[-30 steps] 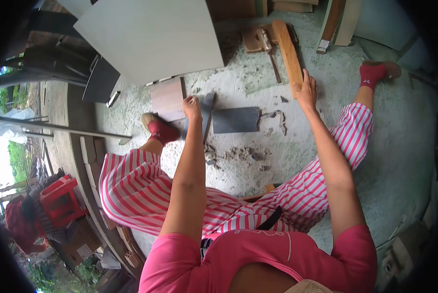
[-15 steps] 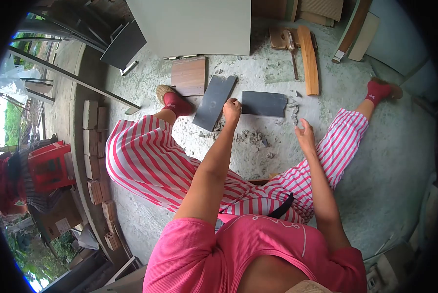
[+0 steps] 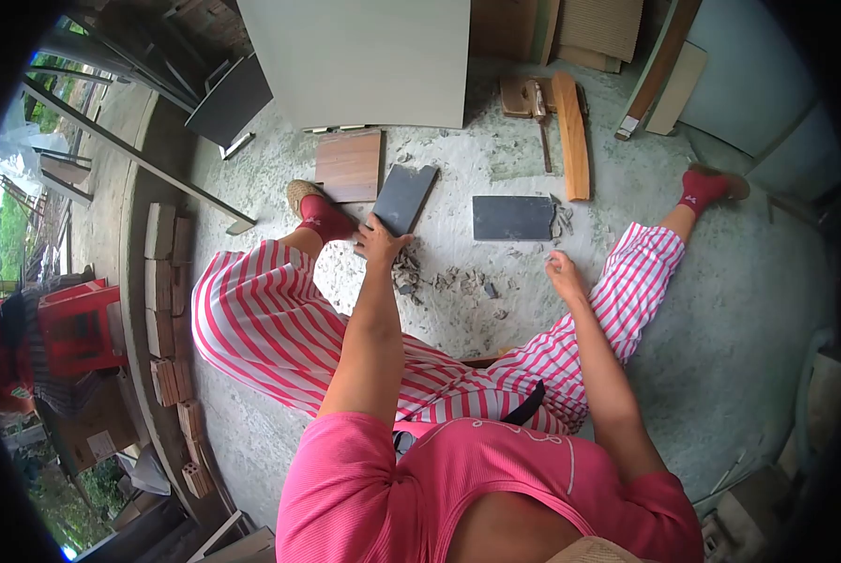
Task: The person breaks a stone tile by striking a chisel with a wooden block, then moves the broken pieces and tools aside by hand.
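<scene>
My left hand [image 3: 379,242] rests with spread fingers on the near end of a dark grey tile [image 3: 405,197], which lies slanted on the floor. The thumb reaches out to the right of this tile, and the hand hides its near end. Right of it, a second dark grey tile [image 3: 512,218] lies flat and level. Just below that tile's right end, my right hand [image 3: 564,276] hovers with loosely bent fingers and nothing visible in them. Grey rubble [image 3: 458,283] is scattered on the floor between the hands.
A brown wood-look tile [image 3: 349,166] lies beside my shod left foot [image 3: 317,211]. At the back stand a large pale panel [image 3: 364,66] and, farther right, a wooden board [image 3: 572,136] beside a thin tool [image 3: 542,127]. Bricks [image 3: 162,281] line the left edge.
My left hand has moved left from the end of the level tile onto the slanted one. The level tile has shifted right against the rubble. My right hand's fingers have drawn closer together.
</scene>
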Tool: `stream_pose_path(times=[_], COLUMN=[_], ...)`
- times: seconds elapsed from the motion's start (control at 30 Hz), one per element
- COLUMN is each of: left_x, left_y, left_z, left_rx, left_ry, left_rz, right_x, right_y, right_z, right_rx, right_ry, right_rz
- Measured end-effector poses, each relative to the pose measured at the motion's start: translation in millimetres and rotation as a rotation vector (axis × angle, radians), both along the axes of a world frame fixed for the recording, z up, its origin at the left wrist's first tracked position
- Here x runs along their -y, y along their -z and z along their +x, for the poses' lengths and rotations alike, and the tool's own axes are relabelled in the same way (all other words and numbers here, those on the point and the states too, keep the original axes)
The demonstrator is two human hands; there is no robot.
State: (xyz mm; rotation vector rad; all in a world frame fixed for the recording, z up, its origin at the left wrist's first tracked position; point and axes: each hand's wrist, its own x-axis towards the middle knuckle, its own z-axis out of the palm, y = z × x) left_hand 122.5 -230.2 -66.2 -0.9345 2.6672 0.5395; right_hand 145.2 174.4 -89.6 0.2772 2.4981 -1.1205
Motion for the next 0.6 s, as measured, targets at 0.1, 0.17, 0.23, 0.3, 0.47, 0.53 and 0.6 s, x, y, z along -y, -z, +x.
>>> stream_pose_path(times=[0.1,0.17,0.23,0.3,0.47,0.53,0.6], left_x=[-4,-14,-32,-57,-124,-146,-162], left_y=[4,0,-3,-6,-31,-36,-40], left_z=[3,5,0,-13,-47,-58,-63], left_rx=[-0.046,-0.153,-0.246,-0.383,-0.378,-0.339,-0.333], left_ry=[0.041,0.065,0.085,0.027,0.140,0.135,0.131], left_rz=[-0.120,-0.161,-0.199,-0.108,-0.006,0.035,0.109], right_x=[0,2,0,-2,6,5,3], right_y=[0,1,6,15,7,4,2], right_z=[2,0,0,0,0,2,6], right_rx=[0.046,0.055,0.098,0.111,0.183,0.140,0.104], right_ry=[-0.031,-0.036,-0.025,-0.020,-0.052,-0.088,-0.120], right_rz=[0.027,0.036,0.005,-0.033,-0.015,0.036,0.082])
